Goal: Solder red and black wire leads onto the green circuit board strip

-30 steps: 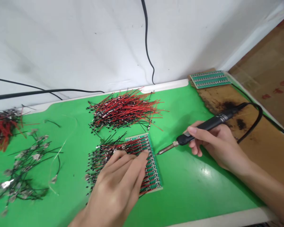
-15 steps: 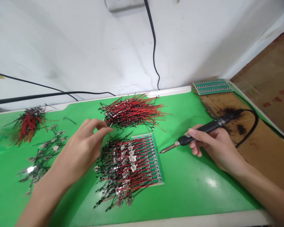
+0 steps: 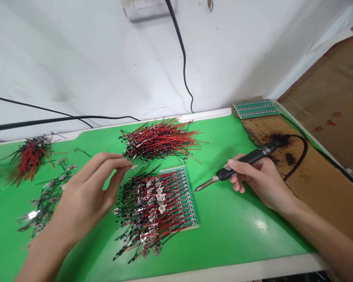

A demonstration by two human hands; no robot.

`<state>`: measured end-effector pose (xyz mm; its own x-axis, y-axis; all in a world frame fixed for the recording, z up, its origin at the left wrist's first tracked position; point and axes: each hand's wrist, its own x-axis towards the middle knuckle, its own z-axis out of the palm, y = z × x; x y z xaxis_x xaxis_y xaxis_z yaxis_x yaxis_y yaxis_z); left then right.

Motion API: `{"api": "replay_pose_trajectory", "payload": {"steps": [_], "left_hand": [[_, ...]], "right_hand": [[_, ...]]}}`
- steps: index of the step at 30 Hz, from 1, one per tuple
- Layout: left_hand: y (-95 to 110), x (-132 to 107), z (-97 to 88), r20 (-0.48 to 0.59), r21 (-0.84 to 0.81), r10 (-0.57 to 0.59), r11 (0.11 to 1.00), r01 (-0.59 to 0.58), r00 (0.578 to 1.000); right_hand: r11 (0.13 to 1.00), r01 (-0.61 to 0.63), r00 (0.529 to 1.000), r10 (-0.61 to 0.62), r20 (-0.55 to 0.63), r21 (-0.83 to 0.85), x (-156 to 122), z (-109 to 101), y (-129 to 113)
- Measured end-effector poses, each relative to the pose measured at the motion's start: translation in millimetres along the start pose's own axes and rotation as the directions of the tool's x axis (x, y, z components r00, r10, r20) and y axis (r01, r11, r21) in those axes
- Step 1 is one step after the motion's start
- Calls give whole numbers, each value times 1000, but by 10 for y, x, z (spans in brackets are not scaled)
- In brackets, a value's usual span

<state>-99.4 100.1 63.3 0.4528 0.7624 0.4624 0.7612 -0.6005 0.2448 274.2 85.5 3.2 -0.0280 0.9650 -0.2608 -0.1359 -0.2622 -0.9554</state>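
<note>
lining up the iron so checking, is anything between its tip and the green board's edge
Nothing visible does. The metal tip of the soldering iron, held in the right hand, points at the right edge of the green circuit board, with only bare green mat between them. The red and black wires lie further left.

A green counter (image 3: 232, 235) ran across the view, with a small bundle of red wires (image 3: 29, 158) at its left end and a tangle of black wires with metal tabs (image 3: 50, 196) just beside it. Green circuit boards (image 3: 255, 109) lay at the back right on a scorched brown board (image 3: 317, 199). Behind, a black cable (image 3: 182, 66) hung down a white wall (image 3: 76, 58) from a wall box (image 3: 144, 9), and another black cable (image 3: 47, 120) ran along it.
</note>
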Motion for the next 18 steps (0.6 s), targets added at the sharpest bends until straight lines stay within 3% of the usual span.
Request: {"api": "replay_pose_trajectory", "payload": {"steps": [3,5,7,9,12,18], "left_hand": [[377,-49,65,-146,-239,-125,967,88,981],[573,-73,152,-99,-511,-233,846,151,967],[670,-100,251,-16,-626,-249,758,185,968],[673,-140,332,25,-598,-234,776,202,972],[579,-211,371,29,-426,-211,882,203,977],[387,-244,221,80,-226,-40,972,57,996]], "right_hand": [[1000,3,1000,-3,4,3,-14,-7,-8],[1000,1,1000,-1,-6,8,-26,-6,-21],[1000,-4,1000,4,-14,10,-35,0,-35],[1000,-7,1000,7,-15,12,-38,4,-45],[1000,-11,1000,11,-11,10,-39,2,-42],[1000,-19,1000,19,6,-1,-45,-9,-31]]}}
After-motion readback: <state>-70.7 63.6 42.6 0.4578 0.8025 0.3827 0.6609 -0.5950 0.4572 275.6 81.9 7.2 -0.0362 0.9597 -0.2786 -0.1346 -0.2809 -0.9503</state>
